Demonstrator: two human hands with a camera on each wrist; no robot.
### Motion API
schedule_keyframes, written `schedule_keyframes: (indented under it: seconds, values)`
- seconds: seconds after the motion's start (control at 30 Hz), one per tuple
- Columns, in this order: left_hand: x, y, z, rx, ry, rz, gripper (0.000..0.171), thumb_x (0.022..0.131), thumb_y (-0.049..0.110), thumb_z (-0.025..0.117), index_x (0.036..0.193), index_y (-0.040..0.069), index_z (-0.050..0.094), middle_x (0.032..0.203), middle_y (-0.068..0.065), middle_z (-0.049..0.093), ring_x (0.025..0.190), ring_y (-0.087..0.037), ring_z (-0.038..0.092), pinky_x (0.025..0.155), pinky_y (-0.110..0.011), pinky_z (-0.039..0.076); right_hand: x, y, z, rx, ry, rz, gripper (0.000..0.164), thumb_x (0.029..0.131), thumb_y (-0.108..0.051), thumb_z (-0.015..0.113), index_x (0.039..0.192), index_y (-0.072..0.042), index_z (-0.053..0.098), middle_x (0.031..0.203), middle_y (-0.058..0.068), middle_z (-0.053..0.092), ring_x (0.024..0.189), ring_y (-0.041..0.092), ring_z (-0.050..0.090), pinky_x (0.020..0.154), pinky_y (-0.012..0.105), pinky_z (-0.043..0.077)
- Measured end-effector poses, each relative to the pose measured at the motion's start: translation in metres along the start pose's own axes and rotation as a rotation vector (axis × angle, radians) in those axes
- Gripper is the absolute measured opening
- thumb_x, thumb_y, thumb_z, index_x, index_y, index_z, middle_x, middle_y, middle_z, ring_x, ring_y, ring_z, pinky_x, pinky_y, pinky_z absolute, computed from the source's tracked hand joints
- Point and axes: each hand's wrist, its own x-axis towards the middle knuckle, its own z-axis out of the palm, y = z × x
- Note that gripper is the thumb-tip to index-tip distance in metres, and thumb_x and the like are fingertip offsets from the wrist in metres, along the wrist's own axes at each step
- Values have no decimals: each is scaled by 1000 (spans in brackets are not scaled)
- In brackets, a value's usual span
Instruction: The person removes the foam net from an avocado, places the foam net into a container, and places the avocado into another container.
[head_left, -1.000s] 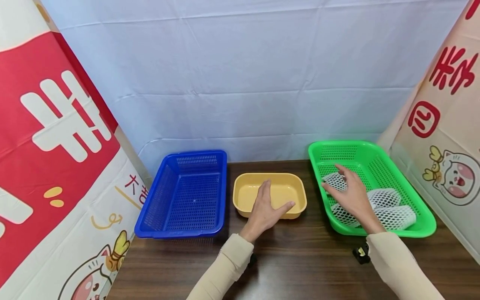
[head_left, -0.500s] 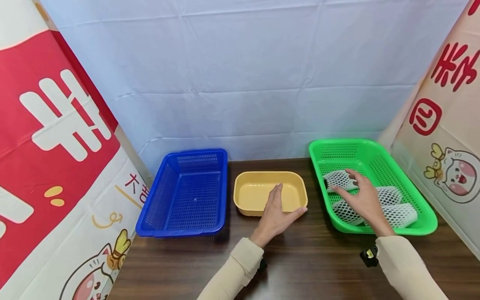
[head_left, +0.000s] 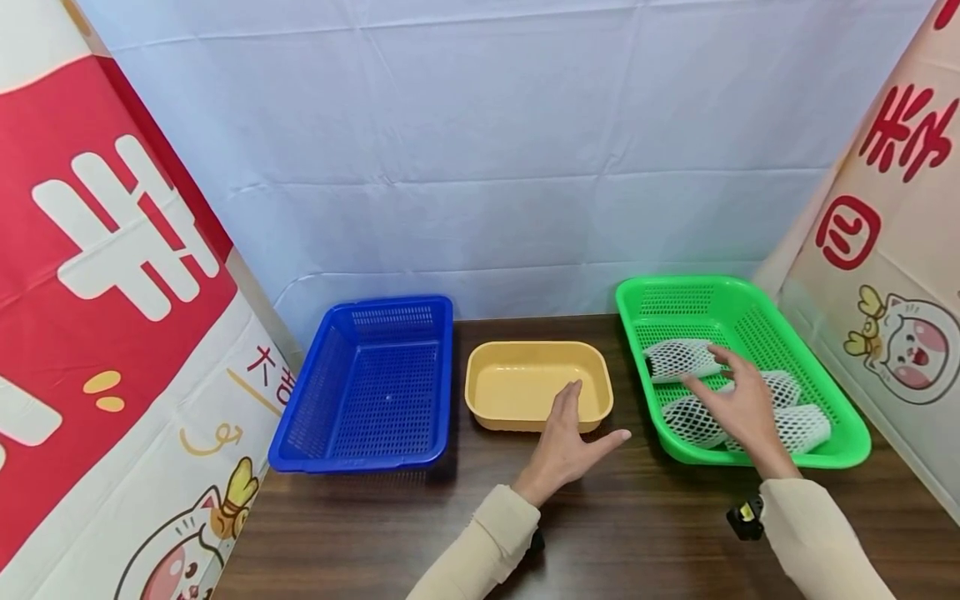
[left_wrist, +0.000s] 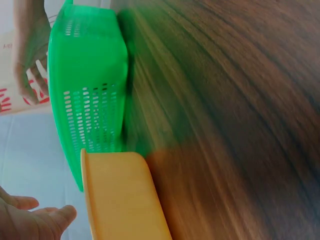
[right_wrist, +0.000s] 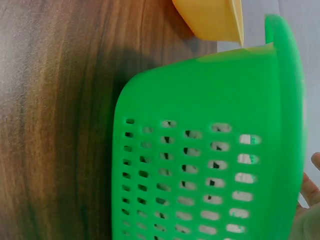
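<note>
My left hand (head_left: 564,454) hovers by the front right of a yellow oval-cornered tray (head_left: 480,417), thumb spread wide and holding nothing. In the left wrist view its fingers (left_wrist: 47,220) show beside the tray's wall. Over the green perforated basket (head_left: 847,433) is my right hand (head_left: 742,408), fingers loosely bent above several things in white foam net sleeves. One sleeved thing (head_left: 678,358) lies near the basket's left wall, with a dark end showing. Another sleeved thing (head_left: 692,421) lies closer to the front. My right hand partly hides the others; I cannot tell whether it touches any.
A blue perforated basket (head_left: 360,464) stands left of the tray on the dark wooden table (head_left: 630,533). Behind is a pale cloth (head_left: 495,167). Printed cloths stand at both sides. A small black device (head_left: 746,518) shows at my right wrist.
My left hand has moved right and a little nearer to me, off the tray's middle. My right hand has shifted right and slightly down, so the left sleeved thing shows more fully.
</note>
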Motion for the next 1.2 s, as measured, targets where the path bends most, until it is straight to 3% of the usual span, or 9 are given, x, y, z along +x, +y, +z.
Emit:
schedule_keyframes:
  seconds: [0.6, 0.9, 1.2]
  values:
    - [0, 7, 28, 37, -56, 59, 100, 84, 68, 58, 156, 15, 13, 160, 3, 9, 145, -12, 6, 111, -38, 26, -4, 20, -12, -30, -29, 25, 72, 93, -40, 63, 147, 0, 37, 137, 34, 39, 112, 51, 42, 77, 65, 36]
    - [3, 12, 42, 30, -51, 62, 104, 83, 66, 62, 156, 11, 11, 161, -3, 10, 145, -15, 9, 111, -36, 27, -2, 23, -23, -13, -277, 75, 77, 94, -43, 62, 148, 2, 32, 141, 34, 34, 121, 55, 35, 81, 65, 41]
    - [6, 19, 54, 51, -74, 45, 108, 81, 70, 60, 157, 16, 5, 161, 1, 3, 145, -13, 6, 110, -37, 28, 1, 27, -31, -52, -377, 58, 73, 93, -38, 65, 145, 4, 36, 139, 35, 37, 116, 54, 41, 81, 62, 43]
